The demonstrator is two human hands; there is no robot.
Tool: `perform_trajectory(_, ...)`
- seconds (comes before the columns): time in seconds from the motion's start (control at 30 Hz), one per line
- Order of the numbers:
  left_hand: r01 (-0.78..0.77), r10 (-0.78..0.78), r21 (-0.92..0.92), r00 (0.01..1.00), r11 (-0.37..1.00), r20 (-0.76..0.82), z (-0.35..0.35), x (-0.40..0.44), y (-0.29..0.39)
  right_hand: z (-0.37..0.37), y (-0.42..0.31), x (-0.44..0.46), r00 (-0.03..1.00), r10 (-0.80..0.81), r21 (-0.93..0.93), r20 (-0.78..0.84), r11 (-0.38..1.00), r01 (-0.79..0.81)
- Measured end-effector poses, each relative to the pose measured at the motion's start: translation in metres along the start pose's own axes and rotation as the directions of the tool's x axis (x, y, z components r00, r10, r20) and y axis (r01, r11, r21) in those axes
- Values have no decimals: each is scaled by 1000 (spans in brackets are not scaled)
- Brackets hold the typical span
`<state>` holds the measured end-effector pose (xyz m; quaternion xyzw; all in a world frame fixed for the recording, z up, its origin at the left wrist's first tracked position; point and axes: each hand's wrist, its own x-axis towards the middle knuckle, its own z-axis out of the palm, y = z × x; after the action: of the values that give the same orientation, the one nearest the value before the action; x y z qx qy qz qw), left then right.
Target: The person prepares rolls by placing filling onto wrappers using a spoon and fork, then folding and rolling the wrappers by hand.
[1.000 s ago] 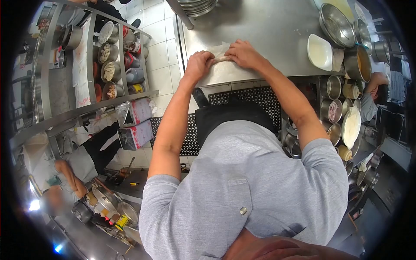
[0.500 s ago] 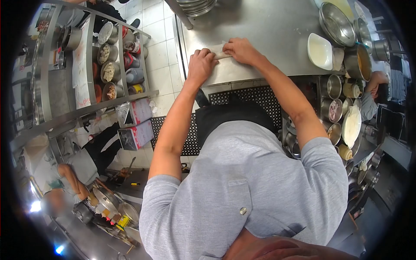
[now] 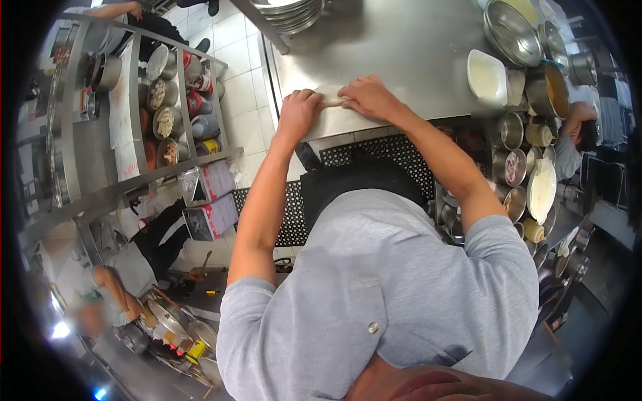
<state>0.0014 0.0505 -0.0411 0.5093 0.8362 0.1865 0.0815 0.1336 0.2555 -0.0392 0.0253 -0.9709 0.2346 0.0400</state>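
Note:
A pale, slim roll (image 3: 332, 102), perhaps of dough or a wrapper, lies across the steel table (image 3: 408, 60) close to its near edge. My left hand (image 3: 300, 110) is closed over its left end, fingers curled. At the other end my right hand (image 3: 368, 97) grips it with bent fingers. Only the short stretch between the hands shows; the ends are hidden beneath my fingers.
A stack of metal plates (image 3: 294, 17) stands at the table's far left. To the right are a white dish (image 3: 487, 78), steel bowls (image 3: 513, 33) and a pot of orange liquid (image 3: 548, 92). Shelves with pots (image 3: 165, 123) line the left. A co-worker (image 3: 127, 267) stands lower left.
Both hands have come nearer the table's front edge, my left one also a little leftward. The roll between them looks narrower, and the loose pale flap beside my right fingers no longer shows.

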Motion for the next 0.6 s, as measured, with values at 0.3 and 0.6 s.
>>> perform_trajectory(0.3,-38,40,76,999,996,-32,34,-31,64,-36,7,-39,965,249,-113,-84,960,-257)
perform_trajectory(0.6,-28,27,145,1000,989,12,25,-28,73,-130,129,-185,444,852,-353,-278,339,-872)
